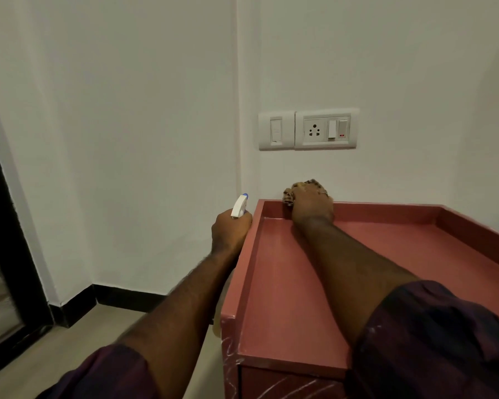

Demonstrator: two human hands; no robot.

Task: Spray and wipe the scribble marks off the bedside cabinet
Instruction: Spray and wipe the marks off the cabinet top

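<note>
1. Only the white head of the sprayer (pixel 239 206) showed; the left grip (pixel 231 230), curled round its neck, hid the bottle.
2. The right grip (pixel 311 208) covered most of the cloth (pixel 308 183), clutching it against the back rim of the cabinet (pixel 386 207), near the back left corner.
3. The nozzle (pixel 244 195) pointed up and away, toward the wall (pixel 127 110).
4. Count: one sprayer, one cloth, one cabinet; white scribbles (pixel 230 355) marked its front left corner, partly cut off.
</note>
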